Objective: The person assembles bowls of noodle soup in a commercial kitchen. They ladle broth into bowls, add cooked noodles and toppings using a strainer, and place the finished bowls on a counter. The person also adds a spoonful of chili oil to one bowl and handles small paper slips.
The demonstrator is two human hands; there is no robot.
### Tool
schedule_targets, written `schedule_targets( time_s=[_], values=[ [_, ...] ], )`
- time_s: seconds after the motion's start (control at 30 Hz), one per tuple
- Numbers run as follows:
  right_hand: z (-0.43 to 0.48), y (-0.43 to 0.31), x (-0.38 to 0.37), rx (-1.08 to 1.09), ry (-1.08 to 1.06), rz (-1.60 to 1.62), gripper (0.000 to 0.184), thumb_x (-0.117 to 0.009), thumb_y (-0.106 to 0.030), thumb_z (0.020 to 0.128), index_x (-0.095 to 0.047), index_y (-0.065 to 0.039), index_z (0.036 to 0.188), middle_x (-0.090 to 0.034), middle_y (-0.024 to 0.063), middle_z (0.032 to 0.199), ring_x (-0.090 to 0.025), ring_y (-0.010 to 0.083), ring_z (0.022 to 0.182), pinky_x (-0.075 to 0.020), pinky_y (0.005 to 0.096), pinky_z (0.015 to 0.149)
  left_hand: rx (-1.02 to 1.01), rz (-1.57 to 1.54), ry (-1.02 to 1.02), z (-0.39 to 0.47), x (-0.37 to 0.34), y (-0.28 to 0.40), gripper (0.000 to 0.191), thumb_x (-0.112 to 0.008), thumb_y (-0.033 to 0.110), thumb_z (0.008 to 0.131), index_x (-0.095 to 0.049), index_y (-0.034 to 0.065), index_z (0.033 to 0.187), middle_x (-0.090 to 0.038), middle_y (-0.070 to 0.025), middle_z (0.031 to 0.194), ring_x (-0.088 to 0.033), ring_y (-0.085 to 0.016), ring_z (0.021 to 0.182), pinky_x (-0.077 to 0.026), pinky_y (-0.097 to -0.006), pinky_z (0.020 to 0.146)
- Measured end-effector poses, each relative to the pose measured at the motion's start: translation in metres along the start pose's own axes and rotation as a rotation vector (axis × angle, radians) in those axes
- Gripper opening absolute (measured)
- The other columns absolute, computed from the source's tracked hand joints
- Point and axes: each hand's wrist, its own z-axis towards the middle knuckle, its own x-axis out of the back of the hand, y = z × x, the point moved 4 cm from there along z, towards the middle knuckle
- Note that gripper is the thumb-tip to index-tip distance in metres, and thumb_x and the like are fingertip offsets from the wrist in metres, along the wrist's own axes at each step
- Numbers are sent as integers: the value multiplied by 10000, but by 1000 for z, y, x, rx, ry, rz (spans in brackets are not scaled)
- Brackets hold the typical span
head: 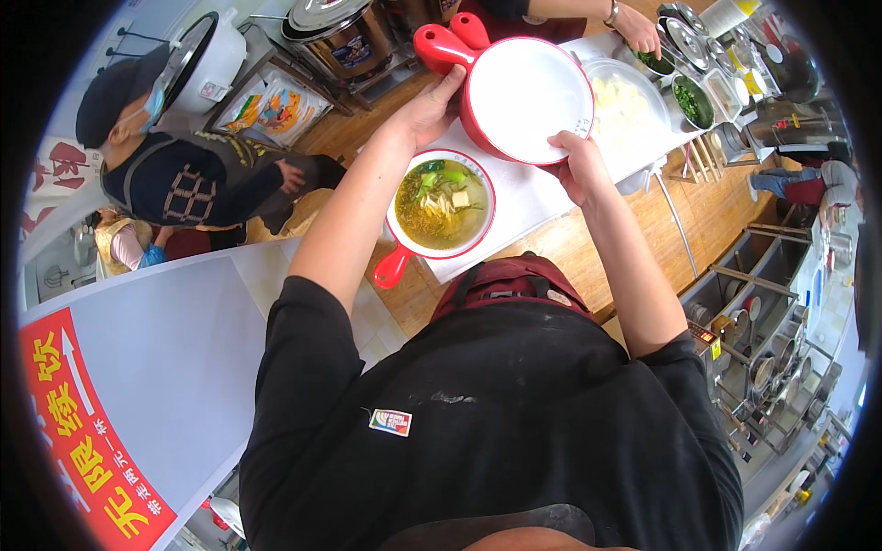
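A stack of red long-handled bowls with white insides [527, 93] is held tilted above the table between my two hands. My left hand [433, 109] grips the stack at its left side, just below the red handles [448, 45]; at least two handles show. My right hand [577, 164] holds the lower right edge, its thumb over the rim of the top bowl. Below my left forearm, a matching bowl of soup [441, 203] sits at the table's near left corner. Yellowish broth, green leaves and a pale cube show in it, and its handle points toward me.
Pale pieces fill a clear round container [627, 100] on the white table [524, 206]. Beyond it, another person's hand [637, 34] reaches into a metal container of chopped greens [651, 62]. A masked person [200, 158] stands at left, near a white sign panel [172, 337].
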Motion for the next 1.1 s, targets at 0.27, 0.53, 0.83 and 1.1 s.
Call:
schedule_targets(
  time_s=[0.27, 0.53, 0.83, 1.1],
  values=[
    [-56, -30, 40, 223, -6, 150, 656, -639, -25, 835, -449, 74, 1455, -639, 196, 1295, -639, 284, 1174, -538, 407, 999, -188, 170, 89, -28, -84, 50, 694, -654, 627, 951, -619, 36, 1314, -661, -24, 1249, -624, -147, 1110, -512, -348, 982],
    [-187, -90, 253, 200, -6, 239, 672, -692, -47, 821, -467, 63, 1445, -643, 175, 1288, -678, 271, 1126, -571, 383, 960, 54, 142, 17, -67, -330, 5, 643, -891, 156, 841, -542, 46, 1370, -633, -65, 1315, -615, -194, 1204, -541, -407, 1044],
    [-206, -111, 592, 18, 451, 114, 709, -767, -54, 728, -532, 51, 1388, -718, 169, 1182, -744, 292, 1009, -614, 412, 903, 386, -575, -307, 114, -515, -231, 491, -606, 37, 943, -525, 37, 1427, -619, -83, 1346, -589, -209, 1281, -459, -386, 1121],
    [-18, -168, 748, -152, 111, -305, 813, -716, -60, 738, -460, 14, 1506, -682, 161, 1250, -682, 271, 1123, -554, 401, 997, 686, -949, -202, 230, -520, -323, 641, -426, 495, 1058, -496, 25, 1489, -571, -168, 1476, -514, -330, 1390, -353, -491, 1206]
  ],
)
